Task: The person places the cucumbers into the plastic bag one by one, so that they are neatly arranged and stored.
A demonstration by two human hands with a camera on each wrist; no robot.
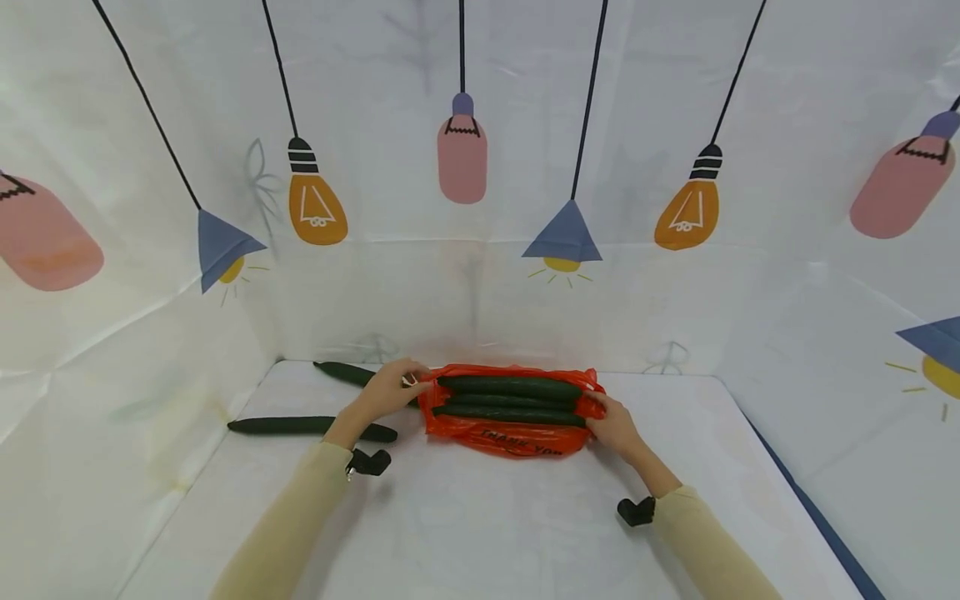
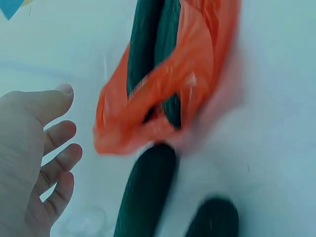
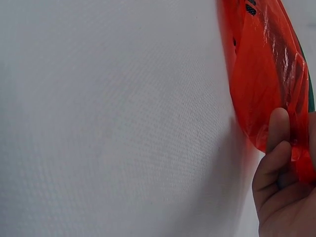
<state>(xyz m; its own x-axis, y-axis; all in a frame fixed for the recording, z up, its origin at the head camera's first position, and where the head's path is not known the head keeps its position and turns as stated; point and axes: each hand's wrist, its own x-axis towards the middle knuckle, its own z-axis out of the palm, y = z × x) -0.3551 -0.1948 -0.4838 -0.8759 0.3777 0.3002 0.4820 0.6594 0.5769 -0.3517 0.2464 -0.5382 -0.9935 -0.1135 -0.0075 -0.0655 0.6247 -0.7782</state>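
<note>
Two pale yellow sleeves [image 1: 285, 521] come up from the bottom, with one black thing [image 1: 371, 462] by the left wrist and another black thing [image 1: 636, 512] by the right wrist. Past them, one red bag [image 1: 461, 429] lies on the white table [image 1: 487, 533], straight ahead and between both hands. Its long side runs from left to right — so each hand is by one end.

At the left end is the left hand [image 1: 386, 387]. Its thumb and fingers are spread apart and hold nothing, with a gap to the bag in the left wrist view. At the other end, the right hand [image 1: 618, 425] pinches the bag.

Three cucumbers [image 1: 510, 387] show inside the bag, side by side, pointing the same way as it does. Two more lie outside, on the left — the back cucumber [image 1: 341, 372] slants toward the bag, and the front cucumber [image 1: 281, 426] lies nearly straight across. The left hand is nearer to both. That makes five cucumbers to see, and one bag.
</note>
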